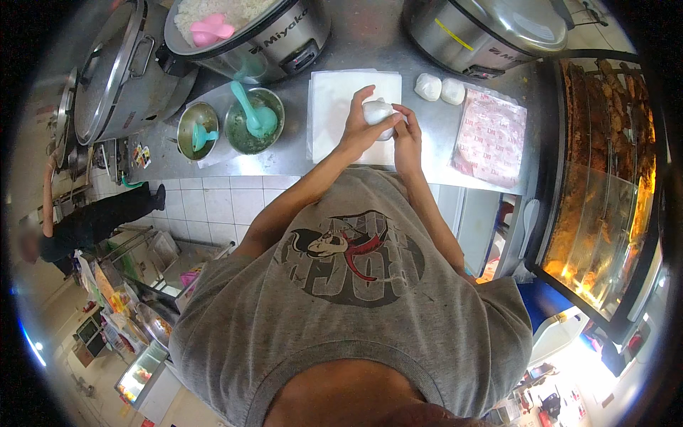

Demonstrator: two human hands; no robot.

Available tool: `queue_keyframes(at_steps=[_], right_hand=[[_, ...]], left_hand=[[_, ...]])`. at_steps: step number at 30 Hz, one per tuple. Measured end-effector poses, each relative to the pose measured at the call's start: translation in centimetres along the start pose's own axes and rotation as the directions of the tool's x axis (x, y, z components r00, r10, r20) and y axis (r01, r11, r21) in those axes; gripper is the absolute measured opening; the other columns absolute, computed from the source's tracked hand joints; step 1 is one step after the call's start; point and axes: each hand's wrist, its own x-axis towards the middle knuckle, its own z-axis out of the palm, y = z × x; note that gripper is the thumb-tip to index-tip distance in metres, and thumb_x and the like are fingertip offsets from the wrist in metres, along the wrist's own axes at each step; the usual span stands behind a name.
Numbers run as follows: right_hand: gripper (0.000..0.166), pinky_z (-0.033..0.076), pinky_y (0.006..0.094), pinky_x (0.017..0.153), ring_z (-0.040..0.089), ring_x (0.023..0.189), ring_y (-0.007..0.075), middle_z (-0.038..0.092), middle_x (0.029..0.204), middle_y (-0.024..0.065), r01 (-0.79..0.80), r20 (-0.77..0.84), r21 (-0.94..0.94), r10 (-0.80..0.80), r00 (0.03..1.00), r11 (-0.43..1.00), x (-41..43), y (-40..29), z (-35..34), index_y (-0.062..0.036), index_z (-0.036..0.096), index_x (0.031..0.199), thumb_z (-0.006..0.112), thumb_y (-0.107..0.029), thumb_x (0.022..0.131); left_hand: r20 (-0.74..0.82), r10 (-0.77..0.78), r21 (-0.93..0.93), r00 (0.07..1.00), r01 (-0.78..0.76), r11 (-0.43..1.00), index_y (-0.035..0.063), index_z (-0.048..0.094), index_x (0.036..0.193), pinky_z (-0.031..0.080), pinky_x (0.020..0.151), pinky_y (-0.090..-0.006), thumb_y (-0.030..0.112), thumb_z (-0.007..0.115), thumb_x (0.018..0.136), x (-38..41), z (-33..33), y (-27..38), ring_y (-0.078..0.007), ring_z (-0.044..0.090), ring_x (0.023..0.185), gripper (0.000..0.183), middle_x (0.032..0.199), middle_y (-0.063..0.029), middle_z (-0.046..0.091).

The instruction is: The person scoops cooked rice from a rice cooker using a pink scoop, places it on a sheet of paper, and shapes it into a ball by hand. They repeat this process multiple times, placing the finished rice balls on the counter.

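Observation:
Between both hands, above a stack of white paper sheets, is a round white paper-wrapped bundle. My left hand cups it from the left, index finger raised and thumb across its lower part. My right hand pinches its right side with the fingertips. What the paper encloses is hidden. Two similar wrapped bundles, one on the left and one on the right, rest on the steel counter. Beside them lies a stack of pink-printed wrapping sheets.
At the back, a Miyako rice cooker holds rice and a pink scoop; a lidded cooker stands to its right. Left are metal bowls with turquoise scoops, and a large pot. A lit glass food case borders the right. Another person stands far left.

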Motion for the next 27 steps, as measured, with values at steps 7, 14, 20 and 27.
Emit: queue_keyframes(at_steps=[7, 14, 20, 27], right_hand=[[0.039, 0.048, 0.0329, 0.094, 0.060, 0.106, 0.0184, 0.059, 0.119, 0.0113, -0.141, 0.083, 0.356, 0.119, 0.989, 0.924, 1.0, 1.6, 0.8, 0.0012, 0.047, 0.133, 0.059, -0.011, 0.097], [0.045, 0.053, 0.0347, 0.087, 0.062, 0.102, 0.0238, 0.059, 0.120, 0.0145, -0.368, 0.082, 0.511, 0.382, 0.920, 0.777, 6.8, 7.5, -2.1, -0.0012, 0.052, 0.128, 0.072, -0.009, 0.088], [0.033, 0.046, 0.0328, 0.073, 0.056, 0.093, 0.0189, 0.062, 0.103, 0.0027, -0.357, -0.275, 0.641, 0.638, 0.719, 0.680, 13.6, 9.5, -2.3, -0.0115, 0.065, 0.106, 0.083, -0.019, 0.079], [0.035, 0.052, 0.0330, 0.075, 0.060, 0.093, 0.0226, 0.062, 0.111, 0.0071, -0.178, -0.419, 0.672, 0.567, 0.709, 0.719, 17.4, 9.3, -0.9, -0.0086, 0.063, 0.117, 0.073, -0.008, 0.084]], left_hand=[[-0.100, -0.259, -0.257, 0.961, 0.226, 0.940, 0.0070, 0.029, 0.126, 0.053, 0.078, -0.0315, 0.027, 0.073, 0.091, 1.2, 1.2, -0.9, -0.0211, 0.059, 0.101, 0.060, 0.112, -0.0189, 0.055], [-0.189, -0.385, 0.348, 0.904, 0.428, 0.834, 0.0109, 0.028, 0.131, 0.037, 0.101, -0.0491, 0.061, 0.063, 0.086, 3.7, 1.3, -3.7, -0.0405, 0.044, 0.120, 0.076, 0.127, -0.0300, 0.041], [-0.409, -0.230, 0.789, 0.883, 0.469, 0.397, 0.0147, 0.029, 0.140, 0.029, 0.102, -0.0631, 0.057, 0.079, 0.070, 1.5, -5.9, -9.3, -0.0462, 0.025, 0.133, 0.096, 0.141, -0.0279, 0.028], [-0.547, -0.280, 0.721, 0.789, 0.614, 0.323, 0.0048, 0.026, 0.144, 0.029, 0.104, -0.0645, 0.045, 0.086, 0.064, -0.1, -10.2, -10.9, -0.0466, 0.029, 0.132, 0.108, 0.140, -0.0271, 0.031]])
